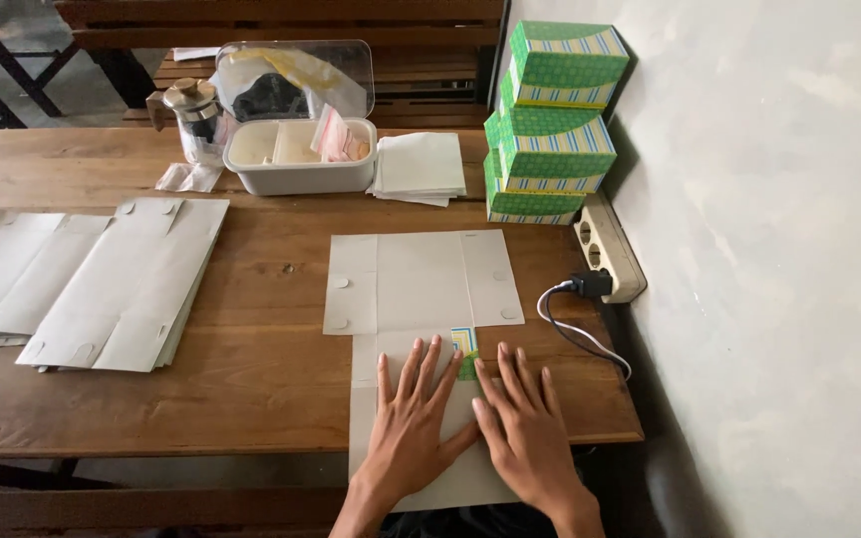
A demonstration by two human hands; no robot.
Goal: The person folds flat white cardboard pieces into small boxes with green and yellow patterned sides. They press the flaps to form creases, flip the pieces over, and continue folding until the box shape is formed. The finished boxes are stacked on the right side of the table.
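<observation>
A flat grey cardboard box blank (421,284) lies unfolded on the wooden table (251,389), its near end hanging over the front edge. My left hand (413,418) and my right hand (525,428) press flat on the near panel, fingers spread, side by side. A small folded flap (464,351) showing green, yellow and blue print peeks out between the fingertips of both hands.
A pile of flat grey blanks (112,284) lies at the left. At the back stand a white lidded container (296,149), a stack of white paper (419,167), a glass jar (194,118) and three stacked green boxes (550,120). A power strip (607,249) with a plugged cable sits by the wall.
</observation>
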